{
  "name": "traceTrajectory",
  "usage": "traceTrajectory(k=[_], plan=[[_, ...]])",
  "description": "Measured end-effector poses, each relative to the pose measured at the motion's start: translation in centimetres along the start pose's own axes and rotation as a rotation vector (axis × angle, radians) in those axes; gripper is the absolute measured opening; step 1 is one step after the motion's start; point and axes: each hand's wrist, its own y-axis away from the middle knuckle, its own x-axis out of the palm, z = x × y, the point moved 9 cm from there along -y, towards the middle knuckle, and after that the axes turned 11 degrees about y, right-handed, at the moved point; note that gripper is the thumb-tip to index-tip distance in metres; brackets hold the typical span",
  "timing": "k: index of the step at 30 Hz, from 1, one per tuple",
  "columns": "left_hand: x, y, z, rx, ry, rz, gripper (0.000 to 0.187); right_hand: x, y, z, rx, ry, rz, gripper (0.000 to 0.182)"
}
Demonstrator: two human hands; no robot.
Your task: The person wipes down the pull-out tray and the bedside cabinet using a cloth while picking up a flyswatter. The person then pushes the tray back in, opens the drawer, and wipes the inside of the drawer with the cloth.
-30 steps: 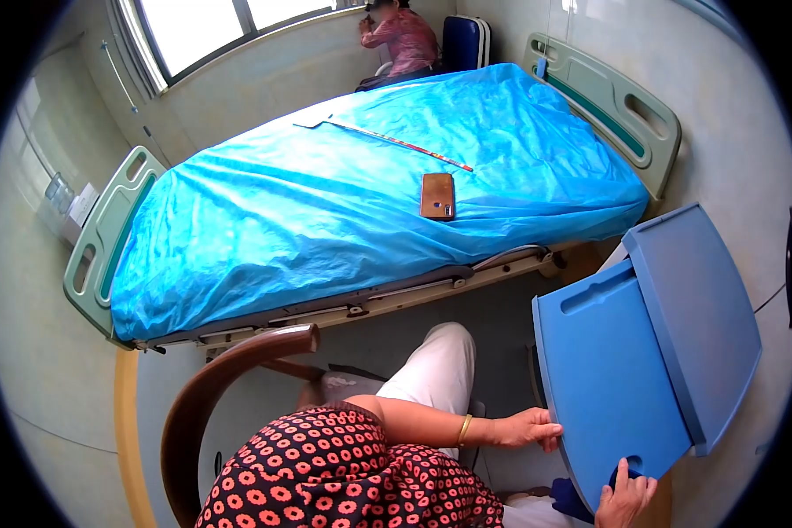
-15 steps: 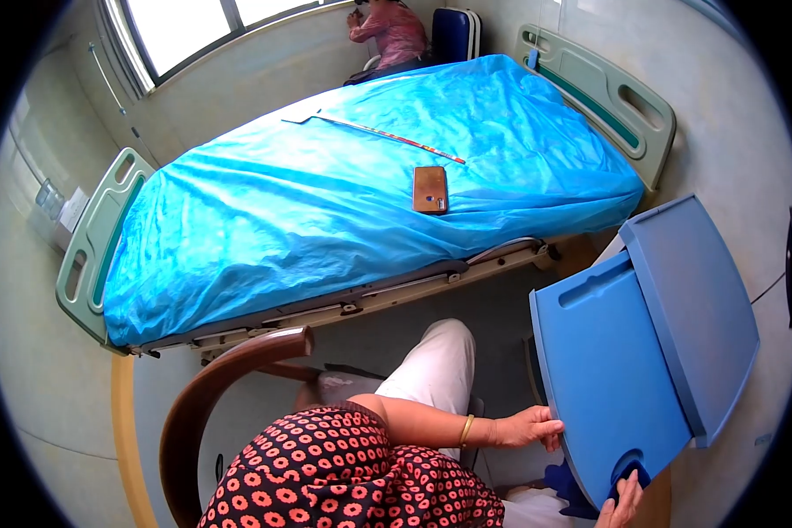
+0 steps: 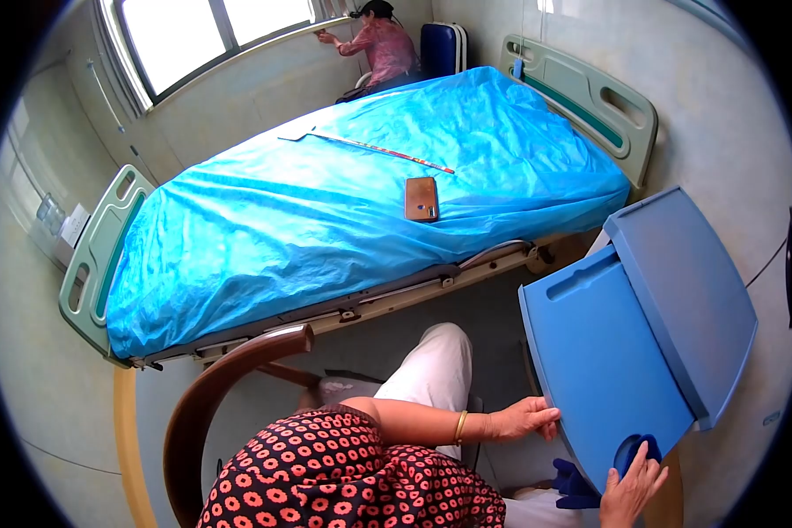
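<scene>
A blue bedside cabinet's pull-out tray (image 3: 607,352) reaches out at my right, with a long groove at its far end and a round cup hole near me. My left hand (image 3: 526,418), a gold bangle on its wrist, grips the tray's left edge with curled fingers. At the cup hole, my right hand (image 3: 634,491) has its fingertips on a dark blue cloth (image 3: 635,447). More dark blue fabric (image 3: 575,487) hangs below the tray's near edge; whether it is the same piece is hidden.
A bed under a blue sheet (image 3: 264,238) carries a brown-cased phone (image 3: 421,200) and a thin striped stick (image 3: 383,151). A wooden chair arm (image 3: 194,396) curves at my left. Another person (image 3: 387,48) sits by the window, near a dark blue folded item (image 3: 443,48).
My right hand has shifted up slightly, and more of its back shows. The dark blue cloth now stands higher in the cup hole. The view has tilted slightly; my left hand stays on the edge.
</scene>
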Motion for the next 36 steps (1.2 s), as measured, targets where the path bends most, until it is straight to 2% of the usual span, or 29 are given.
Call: traceTrajectory(k=[2, 3, 5, 6, 11, 16, 17, 20, 22, 25, 27, 28, 29, 32, 36], plan=[[-0.1, -0.1, -0.1, 0.006, 0.005, 0.004, 0.029, -0.4, 0.4, -0.5, 0.052, -0.135, -0.234, 0.056], [-0.1, -0.1, 0.1, 0.006, 0.012, 0.007, 0.029, 0.8, 0.2, -0.5, 0.053, -0.135, -0.231, 0.056], [0.0, 0.0, 0.3, 0.000, 0.019, 0.004, 0.029, 2.4, 0.5, -1.8, 0.105, -0.587, -0.338, 0.061], [0.0, -0.1, 0.2, 0.005, 0.018, -0.001, 0.028, 2.8, 0.3, -1.4, 0.062, -0.618, -0.212, 0.065], [0.0, -0.1, 0.2, 0.008, 0.035, 0.020, 0.027, 1.8, -0.3, 0.2, -0.043, -0.679, -0.130, 0.064], [-0.1, -0.1, -0.2, 0.037, -0.003, 0.024, 0.028, 3.1, 1.0, -0.4, -0.162, -0.821, 0.042, 0.053], [-0.3, -0.1, -0.2, 0.037, -0.005, 0.020, 0.028, 2.6, 1.7, -1.0, -0.267, -0.793, -0.267, 0.047], [-0.3, -0.1, 0.2, 0.018, 0.001, 0.057, 0.030, 0.0, 2.0, -0.4, -0.325, -0.686, -0.351, 0.041], [-0.2, -0.2, 0.4, 0.007, 0.001, 0.072, 0.032, -1.7, 1.8, 0.5, -0.367, -0.471, -0.371, 0.042], [0.1, -0.1, 0.3, -0.005, 0.067, 0.107, 0.036, 0.6, 0.4, 1.0, -0.275, -0.442, -0.254, 0.050], [0.3, 0.2, -1.4, 0.000, -0.204, 0.001, 0.044, 0.0, -0.2, 1.3, -0.242, -0.372, -0.254, 0.055], [0.2, 0.3, -1.8, -0.003, -0.329, -0.006, 0.038, -0.4, -0.4, 1.3, -0.196, -0.352, -0.246, 0.057], [0.6, 0.5, -3.0, 0.015, -0.383, -0.022, 0.040, -0.5, -0.5, 1.2, -0.143, -0.322, -0.228, 0.060], [-0.1, 0.9, -1.8, -0.054, -0.255, -0.120, 0.040, -1.0, 0.1, -0.4, 0.036, -0.343, -0.260, 0.060], [-0.8, 0.8, -1.2, 0.019, -0.086, -0.096, 0.039, 0.1, 1.0, -1.3, 0.131, -0.471, -0.365, 0.054]])
